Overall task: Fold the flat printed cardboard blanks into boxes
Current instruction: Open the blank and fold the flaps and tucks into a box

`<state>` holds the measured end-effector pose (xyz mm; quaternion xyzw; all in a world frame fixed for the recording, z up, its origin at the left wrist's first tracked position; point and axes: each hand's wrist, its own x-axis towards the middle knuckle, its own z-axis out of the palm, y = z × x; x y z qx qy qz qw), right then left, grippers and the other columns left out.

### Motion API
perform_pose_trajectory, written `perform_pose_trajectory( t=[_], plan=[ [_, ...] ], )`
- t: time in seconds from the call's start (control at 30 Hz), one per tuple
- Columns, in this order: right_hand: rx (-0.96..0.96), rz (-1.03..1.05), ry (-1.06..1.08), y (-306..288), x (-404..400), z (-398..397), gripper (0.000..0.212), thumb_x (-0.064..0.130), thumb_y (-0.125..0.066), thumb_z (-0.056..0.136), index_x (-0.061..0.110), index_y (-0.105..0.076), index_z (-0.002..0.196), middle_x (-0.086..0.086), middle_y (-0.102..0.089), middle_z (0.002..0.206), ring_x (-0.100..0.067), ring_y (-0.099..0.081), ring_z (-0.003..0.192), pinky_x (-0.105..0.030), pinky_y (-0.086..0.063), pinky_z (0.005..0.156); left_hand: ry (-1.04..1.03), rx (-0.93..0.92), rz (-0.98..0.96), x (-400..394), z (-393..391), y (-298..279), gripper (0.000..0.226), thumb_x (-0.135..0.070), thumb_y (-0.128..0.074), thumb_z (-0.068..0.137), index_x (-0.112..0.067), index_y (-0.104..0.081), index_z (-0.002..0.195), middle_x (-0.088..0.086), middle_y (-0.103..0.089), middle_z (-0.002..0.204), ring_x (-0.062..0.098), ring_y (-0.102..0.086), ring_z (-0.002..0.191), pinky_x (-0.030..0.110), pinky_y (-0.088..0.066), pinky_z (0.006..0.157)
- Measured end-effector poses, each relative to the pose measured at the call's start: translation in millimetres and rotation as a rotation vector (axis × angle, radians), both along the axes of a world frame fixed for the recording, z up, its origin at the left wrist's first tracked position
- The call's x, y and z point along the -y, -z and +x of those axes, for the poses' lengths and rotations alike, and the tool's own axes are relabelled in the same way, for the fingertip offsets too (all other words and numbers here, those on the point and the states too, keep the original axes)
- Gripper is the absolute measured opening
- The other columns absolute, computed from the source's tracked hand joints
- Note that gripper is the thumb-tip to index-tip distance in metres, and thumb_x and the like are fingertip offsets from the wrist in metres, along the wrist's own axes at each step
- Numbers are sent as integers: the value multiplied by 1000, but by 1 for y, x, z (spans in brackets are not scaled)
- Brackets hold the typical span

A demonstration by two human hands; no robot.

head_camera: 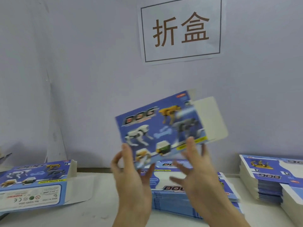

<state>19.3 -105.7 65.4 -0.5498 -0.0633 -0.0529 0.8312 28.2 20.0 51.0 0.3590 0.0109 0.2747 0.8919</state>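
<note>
Both hands hold a blue printed box [164, 128] tilted in the air above the desk [98, 210]: the left hand [131, 174] pinches its lower corner, the right hand [195, 167] supports its bottom edge with spread fingers.

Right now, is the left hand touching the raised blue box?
Touching. The head view shows the left hand with its thumb over the printed front of the raised box at its lower left corner, fingers behind it.

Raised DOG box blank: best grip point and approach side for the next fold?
Probably the raised blank by its lower edge, from below, one hand near each bottom corner. It tilts up to the right, and its white flap sticks out there, so that end stays free to fold.
</note>
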Motion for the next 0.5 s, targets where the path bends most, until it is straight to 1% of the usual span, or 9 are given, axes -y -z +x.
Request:
perform_pose_trajectory(
  t=[0.07, 0.13, 0.23, 0.27, 0.3, 0.33, 0.37, 0.43, 0.5],
  plan=[
    [189, 165, 131, -1, 15, 5, 94, 57, -75, 61, 48, -36, 145, 11, -75, 113, -24, -70, 107, -52, -54, 89, 214, 28, 217, 7, -2, 8, 70, -51, -86, 65, -23, -54, 120, 4, -75, 108, 28, -74, 97, 48, -61, 77],
    [273, 137, 201, -5, 33, 4, 84, 47, -74, 69, 44, -39, 145, 5, -76, 104, -20, -74, 92, -47, -54, 81, 262, 28, 459, 5, -5, 13, 75, -58, -84, 63, -34, -50, 126, 1, -73, 114, 22, -71, 104, 43, -57, 83],
    [277, -111, 194, -4, 55, 7, 102, 39, -87, 57, 54, -37, 145, 5, -74, 104, -13, -75, 86, -39, -56, 78, 62, 35, 635, -11, -3, 10, 79, -71, -72, 59, -50, -44, 131, -9, -62, 129, 15, -62, 119, 41, -51, 100],
    [281, -221, 155, -2, 59, 6, 109, 34, -96, 51, 61, -38, 139, 11, -73, 102, -6, -74, 85, -30, -59, 74, 22, 53, 671, -16, -4, 7, 79, -75, -68, 59, -55, -43, 132, -12, -58, 133, 13, -59, 124, 42, -49, 103],
    [287, -326, 103, 1, 62, 7, 107, 32, -97, 50, 67, -39, 133, 16, -71, 101, 2, -72, 83, -18, -57, 67, 20, 74, 698, -18, -5, 5, 80, -77, -68, 60, -58, -41, 133, -13, -56, 136, 13, -57, 126, 43, -49, 104],
    [290, -414, 39, 3, 62, 6, 98, 39, -92, 53, 72, -39, 128, 18, -66, 105, 9, -69, 83, -11, -55, 62, 68, 104, 695, -19, -6, 3, 79, -76, -71, 63, -59, -40, 133, -10, -58, 135, 17, -60, 124, 46, -52, 100],
    [282, -481, -39, 3, 60, 5, 92, 48, -87, 53, 76, -38, 125, 17, -62, 112, 13, -67, 87, -9, -53, 63, 141, 129, 675, -19, -8, 1, 71, -70, -73, 69, -59, -42, 131, -5, -64, 131, 24, -66, 116, 46, -58, 90],
    [268, -538, -160, 6, 51, 3, 87, 58, -81, 56, 78, -34, 126, 18, -58, 125, 13, -64, 99, -13, -55, 71, 190, 153, 644, -15, -10, 0, 60, -56, -71, 73, -58, -46, 126, 2, -73, 114, 30, -74, 94, 41, -62, 66],
    [302, -483, -134, 11, 43, 6, 80, 63, -79, 66, 71, -33, 131, 20, -55, 134, 7, -60, 113, -24, -58, 84, 139, 160, 657, -10, -10, 2, 62, -49, -70, 71, -57, -46, 127, 2, -74, 104, 28, -75, 83, 37, -61, 59]
  ],
)
